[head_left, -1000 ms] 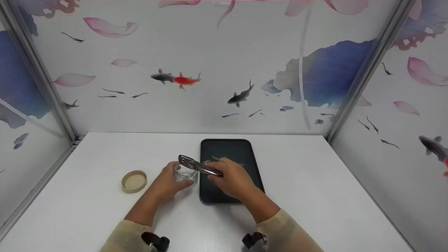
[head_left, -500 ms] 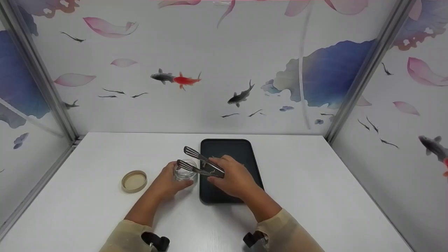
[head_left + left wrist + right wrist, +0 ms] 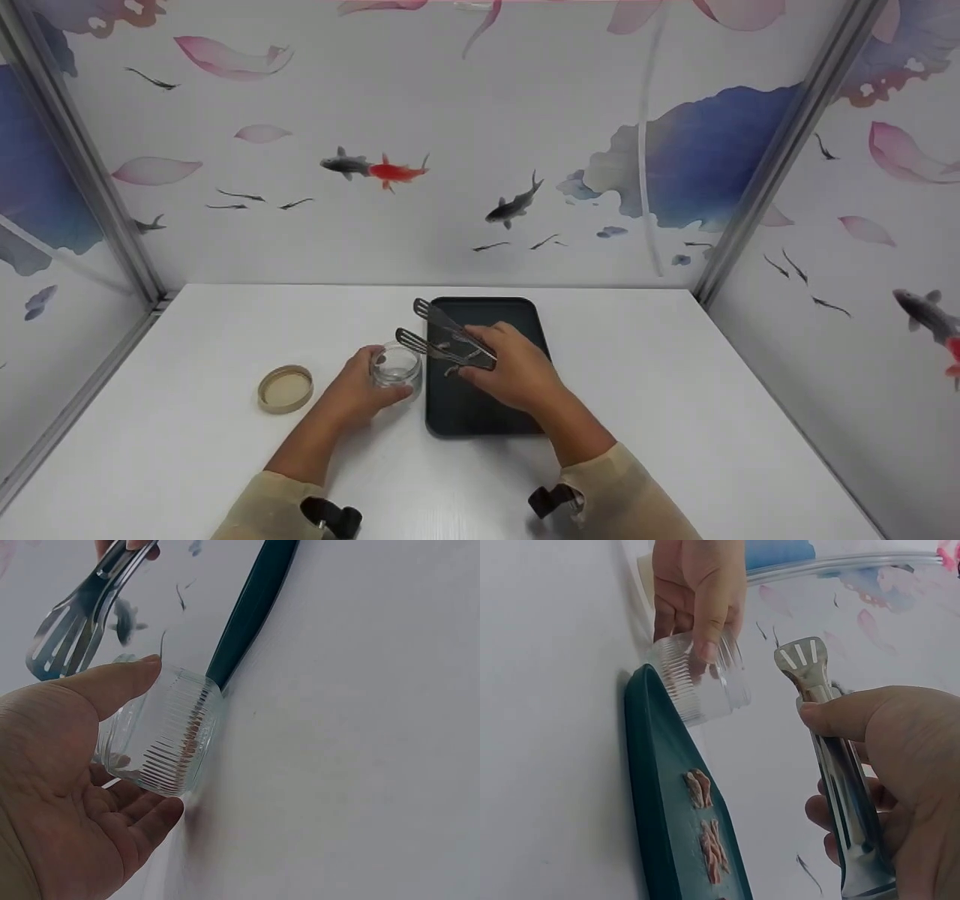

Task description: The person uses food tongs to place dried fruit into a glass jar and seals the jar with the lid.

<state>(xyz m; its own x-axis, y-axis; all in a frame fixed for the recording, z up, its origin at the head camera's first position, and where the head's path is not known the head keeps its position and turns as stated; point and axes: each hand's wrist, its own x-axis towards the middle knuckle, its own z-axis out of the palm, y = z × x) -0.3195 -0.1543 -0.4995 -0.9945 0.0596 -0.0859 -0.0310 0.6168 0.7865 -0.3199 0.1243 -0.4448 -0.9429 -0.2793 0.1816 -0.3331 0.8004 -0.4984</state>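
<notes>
The glass jar [image 3: 397, 369] is just beside the left edge of the dark tray [image 3: 480, 414], your left hand [image 3: 361, 391] curled part-way round it. Your right hand [image 3: 516, 371] grips the metal tongs [image 3: 846, 799] over the tray, their 2 arms spread. At least 2 clumps of brownish strips [image 3: 714, 851] lie on the tray. A tan round lid [image 3: 285, 390] lies left of your left hand on the white table [image 3: 187, 450].

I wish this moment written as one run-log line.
left hand: holds glass jar | right hand: holds open tongs | tray: pinkish strips inside | lid: on table, left of jar
</notes>
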